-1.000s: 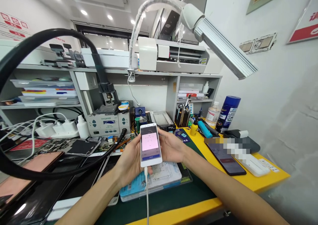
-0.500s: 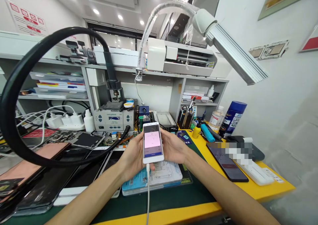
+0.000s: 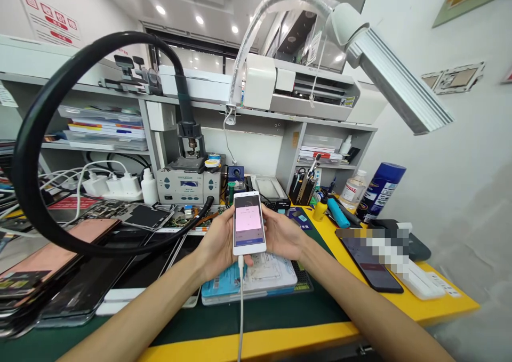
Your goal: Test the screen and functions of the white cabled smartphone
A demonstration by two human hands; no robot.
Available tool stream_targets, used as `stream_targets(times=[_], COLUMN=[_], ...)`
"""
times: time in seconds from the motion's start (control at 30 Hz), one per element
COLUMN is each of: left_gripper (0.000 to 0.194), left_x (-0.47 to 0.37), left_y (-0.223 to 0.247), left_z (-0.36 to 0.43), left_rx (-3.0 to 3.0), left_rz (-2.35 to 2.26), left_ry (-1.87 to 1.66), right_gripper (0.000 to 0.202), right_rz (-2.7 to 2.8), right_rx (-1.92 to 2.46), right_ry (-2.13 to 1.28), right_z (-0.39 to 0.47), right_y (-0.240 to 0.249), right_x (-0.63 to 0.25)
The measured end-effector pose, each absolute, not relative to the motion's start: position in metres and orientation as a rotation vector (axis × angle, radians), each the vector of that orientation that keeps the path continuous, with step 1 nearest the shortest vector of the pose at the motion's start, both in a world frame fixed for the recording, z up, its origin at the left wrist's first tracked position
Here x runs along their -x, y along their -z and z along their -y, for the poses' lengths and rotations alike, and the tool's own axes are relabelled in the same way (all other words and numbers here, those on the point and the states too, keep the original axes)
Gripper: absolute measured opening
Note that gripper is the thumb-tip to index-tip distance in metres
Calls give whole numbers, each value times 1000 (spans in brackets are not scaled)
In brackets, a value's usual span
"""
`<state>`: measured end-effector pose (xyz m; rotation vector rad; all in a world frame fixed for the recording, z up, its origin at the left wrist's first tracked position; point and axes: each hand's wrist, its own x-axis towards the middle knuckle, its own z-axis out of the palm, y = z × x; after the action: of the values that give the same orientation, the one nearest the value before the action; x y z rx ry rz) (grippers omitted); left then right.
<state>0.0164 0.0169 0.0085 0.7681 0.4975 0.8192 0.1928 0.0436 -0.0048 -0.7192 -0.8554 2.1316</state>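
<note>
Between my two hands I hold a white smartphone (image 3: 249, 222), its screen lit with a pale pink box over a darker background. My left hand (image 3: 218, 239) grips the phone's left edge, and my right hand (image 3: 282, 234) grips the right edge; some fingers are hidden behind it. A white charging cable (image 3: 241, 303) is plugged into the bottom end and hangs down past the table's front edge. Below the phone lie flat blue and white packets (image 3: 276, 276) on the dark green mat (image 3: 288, 319).
Stacked phones and screens (image 3: 80, 276) lie on the left under a thick black hose (image 3: 24, 154). A grey control unit (image 3: 188, 186) stands behind. On the right are a dark phone (image 3: 372, 266), a blue spray can (image 3: 380, 191) and a yellow bottle (image 3: 320, 210). A lamp (image 3: 400, 79) hangs above.
The view has shifted slightly, so the surroundings sit a little further right. Both hands still hold the phone in the same way, and the pink box remains on its screen.
</note>
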Motion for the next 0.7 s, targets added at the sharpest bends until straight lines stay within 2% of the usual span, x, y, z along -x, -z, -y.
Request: stream_targets(times=[0.33, 0.7], left_gripper=[50, 53], left_x=[-19, -22], left_y=[-9, -4], left_z=[-14, -13], left_rx=[-729, -770], left_rz=[-519, -533], left_ry=[-837, -850], right_gripper=[29, 32], right_rz=[872, 913], right_rx=[723, 827], right_ry=[-2015, -1818], right_z=[-29, -20], right_y=[-5, -3], right_x=[-184, -175])
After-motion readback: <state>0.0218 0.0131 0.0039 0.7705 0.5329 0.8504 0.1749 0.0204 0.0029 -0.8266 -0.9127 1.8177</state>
